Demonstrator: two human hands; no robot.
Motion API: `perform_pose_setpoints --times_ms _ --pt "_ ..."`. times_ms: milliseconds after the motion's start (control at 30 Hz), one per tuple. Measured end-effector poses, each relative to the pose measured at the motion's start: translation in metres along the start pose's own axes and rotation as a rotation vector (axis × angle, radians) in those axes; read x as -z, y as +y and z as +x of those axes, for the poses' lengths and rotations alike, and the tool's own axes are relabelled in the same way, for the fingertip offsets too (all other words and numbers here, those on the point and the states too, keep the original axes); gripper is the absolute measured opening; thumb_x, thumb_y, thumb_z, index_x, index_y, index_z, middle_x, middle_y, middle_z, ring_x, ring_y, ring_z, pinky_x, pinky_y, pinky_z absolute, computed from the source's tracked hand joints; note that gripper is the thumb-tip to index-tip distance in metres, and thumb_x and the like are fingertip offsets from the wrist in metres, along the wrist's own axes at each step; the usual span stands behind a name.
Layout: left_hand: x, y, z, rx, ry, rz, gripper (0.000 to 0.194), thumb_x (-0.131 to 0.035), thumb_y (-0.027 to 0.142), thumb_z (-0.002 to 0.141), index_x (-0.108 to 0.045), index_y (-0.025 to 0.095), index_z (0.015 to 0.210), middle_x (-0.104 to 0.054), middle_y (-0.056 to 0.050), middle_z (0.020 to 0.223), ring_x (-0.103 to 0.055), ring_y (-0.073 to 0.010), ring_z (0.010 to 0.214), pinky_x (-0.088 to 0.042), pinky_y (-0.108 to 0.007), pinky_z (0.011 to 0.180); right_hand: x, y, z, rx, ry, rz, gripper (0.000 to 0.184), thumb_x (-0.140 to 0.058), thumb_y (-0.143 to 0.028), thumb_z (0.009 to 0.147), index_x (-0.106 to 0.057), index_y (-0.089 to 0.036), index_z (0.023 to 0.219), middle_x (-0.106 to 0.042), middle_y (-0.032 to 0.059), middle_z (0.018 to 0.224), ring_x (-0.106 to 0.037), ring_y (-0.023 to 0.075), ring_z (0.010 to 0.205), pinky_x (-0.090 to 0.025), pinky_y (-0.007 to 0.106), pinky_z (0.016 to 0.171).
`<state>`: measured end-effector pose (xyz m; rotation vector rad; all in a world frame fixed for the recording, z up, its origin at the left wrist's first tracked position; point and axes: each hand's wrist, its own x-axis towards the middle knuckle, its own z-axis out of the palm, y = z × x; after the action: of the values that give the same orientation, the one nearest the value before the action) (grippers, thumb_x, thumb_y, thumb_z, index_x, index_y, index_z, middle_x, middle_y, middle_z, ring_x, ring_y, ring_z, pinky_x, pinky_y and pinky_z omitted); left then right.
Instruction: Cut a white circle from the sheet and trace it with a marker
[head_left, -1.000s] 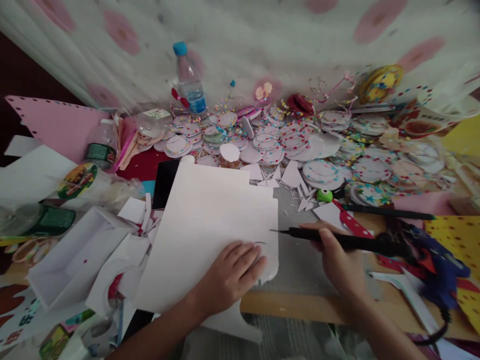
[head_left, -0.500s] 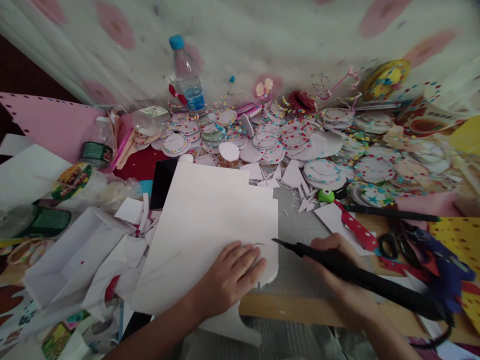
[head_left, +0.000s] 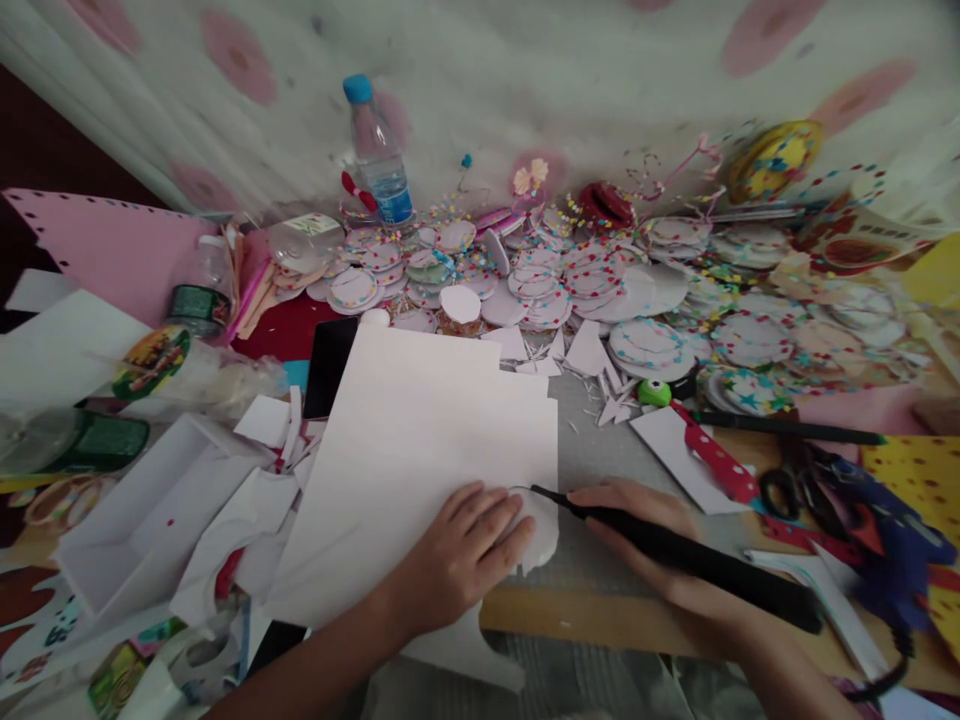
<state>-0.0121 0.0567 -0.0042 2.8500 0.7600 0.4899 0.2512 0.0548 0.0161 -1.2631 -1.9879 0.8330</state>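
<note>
Sheet (head_left: 397, 430): in front of me on the worktop, its right part over the grey mat (head_left: 596, 525); the upper right edge is stepped and the lower right corner ragged.
Weight: I'd judge it light, so a small drag could slide it.
Stiffness: it lies nearly flat with crisp edges, so I take it for thin card, springy but easy to crease.
Surface: looks smooth; I'd expect it to slip unless pressed down.
Left hand (head_left: 476, 540): unclenched, grasping nothing, fingers spread flat on the sheet beside the curved line (head_left: 517, 488).
Right hand (head_left: 652, 525): wrapped round the black tool (head_left: 705, 565), its thin tip at the line's right end; whether it presses in, I cannot tell.
Tool grip: rigid, fairly light by my guess; I'd hold it low on the barrel, clear of the tip.
Sheet hold: I'd press with flat fingers near the line, and lift by the broad left edge, since the ragged corner looks easiest to tear.
</note>
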Motion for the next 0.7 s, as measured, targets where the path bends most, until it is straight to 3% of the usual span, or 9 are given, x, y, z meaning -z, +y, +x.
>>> perform_pose_setpoints --times_ms 200,433,700 --pt "0.000 0.000 0.000 -0.002 0.003 -0.013 0.036 -0.045 0.012 0.094 -0.052 0.010 0.128 -0.058 -0.015 0.130 -0.049 -0.0284 0.123 -0.040 -0.050 0.105 0.008 0.003 -0.007 0.060 -0.040 -0.069 0.022 -0.054 -0.019 0.088 -0.066 -0.028 0.105 -0.071 0.0027 0.081 -0.069 0.0192 0.072 -0.054 0.028 0.057" --pt "0.000 0.001 0.000 -0.007 0.005 -0.007 0.035 -0.044 0.012 0.094 -0.052 0.009 0.128 -0.057 -0.016 0.130 -0.048 -0.0289 0.124 -0.040 -0.051 0.105 -0.001 0.004 -0.005 0.106 0.016 -0.089 0.019 -0.054 -0.020 0.089 -0.062 -0.027 0.104 -0.072 0.0020 0.085 -0.069 0.0190 0.077 -0.055 0.028 0.060" --pt "0.000 0.001 0.000 -0.003 0.002 -0.003 0.035 -0.044 0.013 0.094 -0.052 0.009 0.129 -0.057 -0.015 0.130 -0.048 -0.0286 0.124 -0.040 -0.050 0.104 0.005 0.000 -0.009 0.054 0.057 -0.116 0.016 -0.052 -0.021 0.089 -0.063 -0.026 0.098 -0.073 0.0027 0.085 -0.070 0.0184 0.076 -0.055 0.025 0.059"
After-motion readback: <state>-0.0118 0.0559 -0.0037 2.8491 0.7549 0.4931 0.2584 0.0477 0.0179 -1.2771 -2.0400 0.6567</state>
